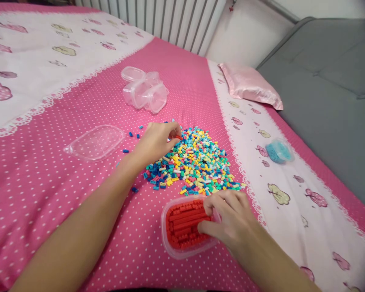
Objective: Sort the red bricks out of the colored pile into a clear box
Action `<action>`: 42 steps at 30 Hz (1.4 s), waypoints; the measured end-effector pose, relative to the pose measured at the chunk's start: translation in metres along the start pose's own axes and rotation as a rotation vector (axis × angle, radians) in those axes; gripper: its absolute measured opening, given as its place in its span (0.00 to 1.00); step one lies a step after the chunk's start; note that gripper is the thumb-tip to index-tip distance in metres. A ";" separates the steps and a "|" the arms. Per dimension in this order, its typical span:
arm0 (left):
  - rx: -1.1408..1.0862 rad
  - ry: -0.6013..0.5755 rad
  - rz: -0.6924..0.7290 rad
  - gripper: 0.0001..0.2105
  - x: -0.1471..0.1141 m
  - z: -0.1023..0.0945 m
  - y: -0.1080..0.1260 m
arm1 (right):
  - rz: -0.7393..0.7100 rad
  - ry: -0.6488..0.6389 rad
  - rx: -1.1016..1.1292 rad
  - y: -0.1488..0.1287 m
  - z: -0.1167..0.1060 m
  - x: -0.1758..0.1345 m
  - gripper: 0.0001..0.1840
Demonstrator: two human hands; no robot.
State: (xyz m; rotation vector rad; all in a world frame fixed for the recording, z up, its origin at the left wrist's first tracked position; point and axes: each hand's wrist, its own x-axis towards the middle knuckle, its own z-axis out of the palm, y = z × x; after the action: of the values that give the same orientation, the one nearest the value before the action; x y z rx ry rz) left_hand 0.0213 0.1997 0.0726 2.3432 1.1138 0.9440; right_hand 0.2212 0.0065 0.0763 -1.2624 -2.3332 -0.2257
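My left hand [159, 140] reaches over the far left side of a loose pile of small toy building bricks [197, 158] in blue, yellow, green, white and pink. Its thumb and index finger close on a small red brick [178, 138]. Nearer to me stands a clear plastic container [185, 254] filled with red bricks [182, 223], several of them laid in long rows. My right hand [231, 219] hangs over its right side, thumb and fingers apart near the red bricks. Nothing shows between those fingers.
A clear lid [97, 142] lies to the left, with a few stray blue bricks [130, 134] nearby. Nested clear containers [146, 91] lie beyond the pile. To the right are a tub of blue bricks [278, 151] and a pink pillow [251, 83] by a grey headboard [325, 89].
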 end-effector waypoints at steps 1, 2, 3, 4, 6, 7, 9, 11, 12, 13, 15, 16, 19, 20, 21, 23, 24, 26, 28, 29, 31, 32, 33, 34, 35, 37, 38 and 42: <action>0.001 0.002 -0.003 0.06 0.000 0.000 0.000 | -0.017 -0.015 0.002 0.000 0.001 0.001 0.17; 0.001 0.004 -0.005 0.06 0.000 0.000 -0.001 | -0.030 -0.025 0.000 0.001 0.002 0.002 0.17; 0.000 0.005 -0.006 0.06 0.000 0.000 -0.001 | -0.045 -0.036 -0.005 0.001 0.002 0.002 0.17; -0.003 0.006 -0.005 0.06 0.000 0.000 -0.001 | -0.064 -0.056 -0.009 0.001 0.002 0.002 0.16; -0.006 0.006 -0.003 0.06 0.000 0.000 -0.002 | -0.092 -0.060 -0.012 0.002 0.003 0.003 0.16; -0.006 0.005 -0.003 0.06 0.000 0.000 -0.002 | -0.096 -0.051 -0.010 0.002 0.004 0.003 0.16; -0.005 0.003 -0.005 0.05 0.000 0.000 -0.002 | -0.082 -0.019 -0.009 0.003 0.006 0.004 0.16; -0.004 0.001 -0.008 0.05 0.000 0.000 -0.002 | -0.091 -0.015 -0.014 0.004 0.006 0.007 0.17; -0.005 -0.001 -0.009 0.05 0.000 -0.001 -0.002 | -0.112 -0.032 -0.016 0.005 0.005 0.008 0.16; -0.007 -0.002 -0.010 0.05 0.000 -0.001 -0.002 | -0.142 -0.058 -0.017 0.006 0.003 0.010 0.16; -0.011 -0.002 -0.012 0.05 0.000 -0.001 -0.002 | -0.195 -0.107 -0.016 0.007 -0.002 0.013 0.14; -0.013 -0.003 -0.012 0.05 0.000 -0.001 -0.002 | -0.206 -0.120 -0.015 0.008 -0.004 0.014 0.14; -0.005 -0.002 -0.012 0.05 0.000 -0.001 -0.002 | -0.217 -0.141 -0.006 0.010 -0.008 0.016 0.15; -0.001 -0.001 -0.011 0.05 0.000 -0.001 -0.002 | -0.215 -0.141 -0.002 0.010 -0.008 0.016 0.15; 0.001 0.000 -0.010 0.05 0.000 -0.001 -0.002 | -0.215 -0.139 0.000 0.011 -0.009 0.016 0.15; 0.004 0.002 -0.008 0.05 0.000 -0.001 -0.002 | -0.207 -0.133 0.002 0.010 -0.009 0.015 0.15; 0.004 0.003 -0.008 0.05 0.000 -0.001 -0.001 | -0.198 -0.134 0.008 0.010 -0.010 0.014 0.15; 0.005 0.005 -0.011 0.05 0.000 -0.001 -0.001 | -0.162 -0.148 0.038 0.008 -0.012 0.013 0.14; 0.007 0.008 -0.016 0.05 0.000 -0.001 -0.001 | -0.117 -0.168 0.078 0.006 -0.014 0.011 0.14; 0.007 0.009 -0.018 0.05 0.000 -0.001 -0.001 | -0.098 -0.174 0.096 0.005 -0.015 0.010 0.14; 0.009 0.012 -0.018 0.05 0.000 -0.002 -0.001 | -0.066 -0.173 0.128 0.004 -0.016 0.009 0.14; 0.011 0.011 -0.017 0.04 0.000 -0.002 -0.001 | -0.055 -0.175 0.142 0.004 -0.017 0.008 0.14; 0.011 0.011 -0.016 0.04 0.000 -0.002 0.000 | -0.046 -0.174 0.154 0.005 -0.017 0.008 0.14; 0.010 0.010 -0.014 0.04 0.000 -0.002 -0.001 | -0.037 -0.172 0.164 0.005 -0.017 0.007 0.14; 0.007 0.009 -0.013 0.04 0.000 -0.002 -0.001 | -0.033 -0.166 0.171 0.005 -0.017 0.008 0.14; 0.002 0.009 -0.012 0.04 0.001 -0.002 -0.001 | -0.035 -0.165 0.184 0.006 -0.018 0.008 0.14; 0.001 0.010 -0.012 0.04 0.001 -0.002 -0.001 | -0.038 -0.166 0.192 0.006 -0.018 0.009 0.14; 0.005 0.011 -0.010 0.04 0.001 -0.002 -0.002 | -0.048 -0.187 0.230 0.008 -0.014 0.009 0.14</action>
State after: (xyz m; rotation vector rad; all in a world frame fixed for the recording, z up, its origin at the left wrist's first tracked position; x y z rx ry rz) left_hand 0.0192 0.2017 0.0727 2.3371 1.1325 0.9532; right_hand 0.2281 0.0124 0.0921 -1.1587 -2.4638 0.1483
